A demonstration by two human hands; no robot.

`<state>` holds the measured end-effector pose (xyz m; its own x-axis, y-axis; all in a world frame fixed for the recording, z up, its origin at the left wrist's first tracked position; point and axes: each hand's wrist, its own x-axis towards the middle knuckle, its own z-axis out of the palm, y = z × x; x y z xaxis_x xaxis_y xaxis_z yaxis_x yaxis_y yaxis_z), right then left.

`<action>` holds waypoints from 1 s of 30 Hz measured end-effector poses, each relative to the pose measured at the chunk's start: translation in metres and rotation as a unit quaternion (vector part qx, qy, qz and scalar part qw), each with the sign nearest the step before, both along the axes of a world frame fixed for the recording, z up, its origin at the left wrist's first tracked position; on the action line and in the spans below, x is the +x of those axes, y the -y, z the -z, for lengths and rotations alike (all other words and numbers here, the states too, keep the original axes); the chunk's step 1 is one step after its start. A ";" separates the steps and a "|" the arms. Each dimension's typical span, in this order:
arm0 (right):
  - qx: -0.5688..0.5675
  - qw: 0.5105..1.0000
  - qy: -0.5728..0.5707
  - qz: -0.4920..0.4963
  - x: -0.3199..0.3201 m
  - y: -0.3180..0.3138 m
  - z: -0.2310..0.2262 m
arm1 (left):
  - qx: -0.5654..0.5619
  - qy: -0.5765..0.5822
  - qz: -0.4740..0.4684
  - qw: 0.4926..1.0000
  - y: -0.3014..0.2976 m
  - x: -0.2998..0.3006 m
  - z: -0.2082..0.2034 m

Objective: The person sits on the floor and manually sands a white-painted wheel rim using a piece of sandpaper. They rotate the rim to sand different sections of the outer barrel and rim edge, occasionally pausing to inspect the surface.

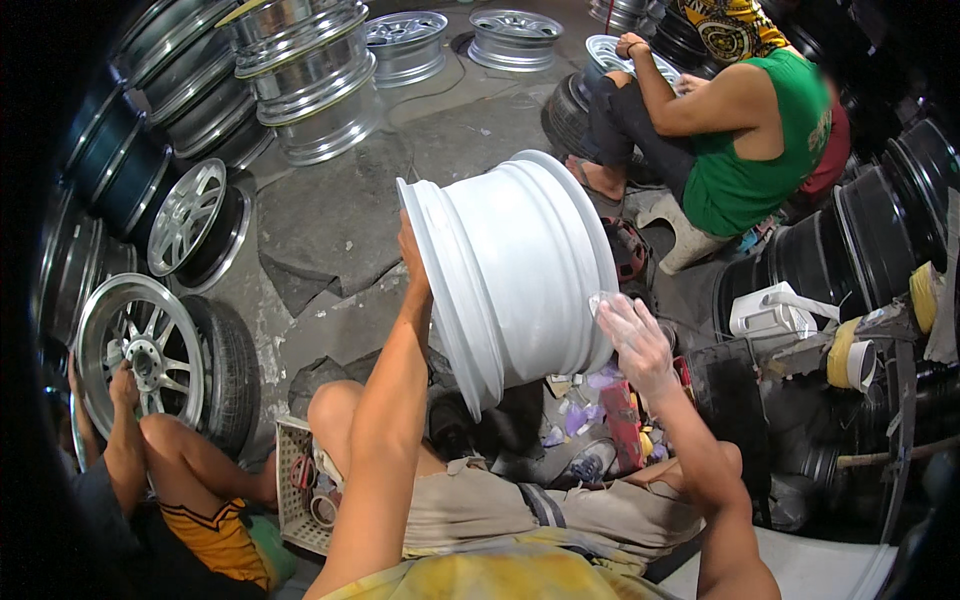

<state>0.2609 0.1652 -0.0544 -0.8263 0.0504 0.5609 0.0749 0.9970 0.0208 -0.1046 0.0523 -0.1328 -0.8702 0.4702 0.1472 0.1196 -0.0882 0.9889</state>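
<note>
A white wheel rim (515,275) is held up on its side above my lap, its barrel facing me. My left hand (411,253) grips its left flange; most of the fingers are hidden behind the edge. Against the right flange lies my right hand (638,345), coated in white dust, fingers bent close together. A small pale piece (600,301) shows at its fingertips, too small to name.
To the left, a person's hand (124,385) works on a silver spoked rim (140,340) beside a tire (228,370). Ahead right, a person in green (755,140) sits on a stool (680,235). Stacked rims (305,80) stand around; a plastic basket (300,535) is by my left leg.
</note>
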 end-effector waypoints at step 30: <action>-0.594 0.758 -0.168 0.211 0.061 0.041 0.083 | -0.184 0.010 -0.030 0.982 0.133 0.170 -0.023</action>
<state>0.3222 0.1240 -0.1371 -0.4168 0.9047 0.0883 0.1940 0.1835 -0.9637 0.0659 -0.0811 -0.1098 -0.8987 0.4367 -0.0404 0.0945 0.2829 0.9545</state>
